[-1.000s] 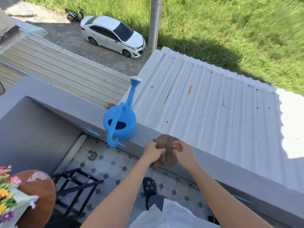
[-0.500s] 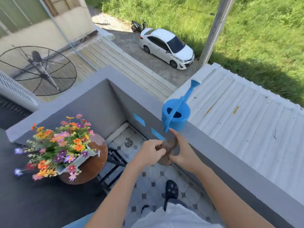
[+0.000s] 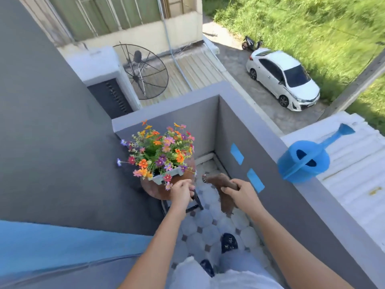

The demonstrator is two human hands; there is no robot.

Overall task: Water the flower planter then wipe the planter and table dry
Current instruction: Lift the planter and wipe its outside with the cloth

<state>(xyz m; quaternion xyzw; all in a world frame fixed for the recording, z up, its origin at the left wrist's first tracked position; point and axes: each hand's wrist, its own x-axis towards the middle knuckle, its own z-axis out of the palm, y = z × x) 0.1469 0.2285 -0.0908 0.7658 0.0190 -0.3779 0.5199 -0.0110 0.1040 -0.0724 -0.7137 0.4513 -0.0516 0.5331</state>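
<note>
A pale rectangular planter (image 3: 166, 177) full of many-coloured flowers (image 3: 159, 152) stands on a small round brown table (image 3: 154, 189) in the balcony corner. My left hand (image 3: 181, 192) hovers at the table's near edge, fingers curled, nothing seen in it. A brown cloth (image 3: 224, 191) hangs from my right hand (image 3: 241, 192), which is closed on it to the right of the table, above the tiled floor. The blue watering can (image 3: 305, 162) sits on top of the grey balcony wall (image 3: 268, 140), spout pointing away to the right.
The balcony is narrow: a grey house wall (image 3: 52, 142) on the left, the parapet with blue tape strips (image 3: 255, 180) on the right. My feet (image 3: 229, 243) stand on the tiled floor (image 3: 200, 224). Beyond the parapet lie a corrugated roof (image 3: 354, 174) and a white car (image 3: 283, 79) below.
My view has swung left from the parapet to the table. My right hand lifted the brown cloth off the wall top and carried it toward the table; my left hand let go of it.
</note>
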